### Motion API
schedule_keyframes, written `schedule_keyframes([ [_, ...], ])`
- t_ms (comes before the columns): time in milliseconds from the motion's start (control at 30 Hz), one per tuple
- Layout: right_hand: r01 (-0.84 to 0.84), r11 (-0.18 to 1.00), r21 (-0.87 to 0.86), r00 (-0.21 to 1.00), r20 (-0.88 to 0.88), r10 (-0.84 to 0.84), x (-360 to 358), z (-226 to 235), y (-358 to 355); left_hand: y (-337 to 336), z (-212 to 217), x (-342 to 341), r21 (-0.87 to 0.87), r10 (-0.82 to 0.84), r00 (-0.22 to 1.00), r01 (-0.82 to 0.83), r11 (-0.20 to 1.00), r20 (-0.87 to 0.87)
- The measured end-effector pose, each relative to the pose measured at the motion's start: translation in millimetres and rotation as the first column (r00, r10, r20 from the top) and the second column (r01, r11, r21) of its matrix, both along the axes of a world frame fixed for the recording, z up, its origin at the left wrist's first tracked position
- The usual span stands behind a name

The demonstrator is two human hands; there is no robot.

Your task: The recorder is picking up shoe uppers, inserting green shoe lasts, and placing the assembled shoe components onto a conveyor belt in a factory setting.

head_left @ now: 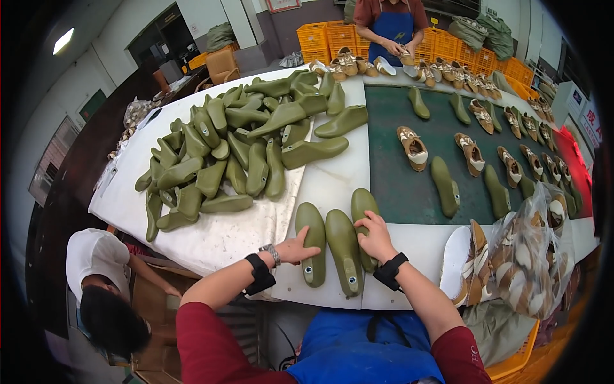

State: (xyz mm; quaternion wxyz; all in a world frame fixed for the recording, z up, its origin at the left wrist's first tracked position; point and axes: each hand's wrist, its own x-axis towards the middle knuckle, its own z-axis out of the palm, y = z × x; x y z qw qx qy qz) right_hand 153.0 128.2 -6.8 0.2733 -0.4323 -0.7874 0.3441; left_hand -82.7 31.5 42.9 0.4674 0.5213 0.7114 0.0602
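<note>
Three olive-green shoe lasts lie side by side in front of me on the white table, soles up and toes pointing away. My left hand (298, 248) grips the left shoe last (310, 221) by its side, near the middle. On the other side, my right hand (377, 238) has its fingers closed round the right shoe last (364, 203). Between my hands lies the middle shoe last (343, 246), touched by neither. Part of each held last is hidden under my fingers.
A big heap of green lasts (236, 137) covers the left of the table. On the right, a green conveyor belt (390, 173) carries brown-and-white shoes and lasts. A plastic bag of shoes (527, 256) stands near right. One person (393, 29) works opposite; another (102, 269) sits at left.
</note>
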Motion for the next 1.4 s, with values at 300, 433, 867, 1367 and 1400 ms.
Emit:
schedule_keyframes([
  [300, 0.092, 0.995, 0.042, 0.996, -0.008, -0.092, 7.9, -4.4, 12.1, 66.9, -23.2, -24.1, 0.264, 0.099, 0.993, -0.114, 0.958, 0.070],
  [433, 0.112, 0.991, 0.071, 0.994, -0.002, -0.112, 5.7, -2.5, 10.3, 135.5, -50.4, -96.0, 0.688, 0.408, 0.844, -0.065, 0.723, -0.349],
  [867, 0.098, 0.994, 0.055, 0.995, 0.013, -0.099, 8.1, 0.3, -0.2, 262.6, -49.1, -187.2, 0.637, 0.673, 0.667, -0.375, 0.674, -0.319],
  [1367, 0.126, 0.989, 0.079, 0.991, -0.050, -0.122, 4.2, -10.4, 20.9, 89.5, -8.6, -90.2, 0.502, 0.028, 0.976, 0.086, 0.861, -0.215],
  [1400, 0.117, 0.990, 0.079, 0.993, -0.043, -0.114, 0.8, -10.9, 20.0, 70.5, -18.6, -99.6, 0.536, 0.011, 0.975, 0.114, 0.836, -0.224],
])
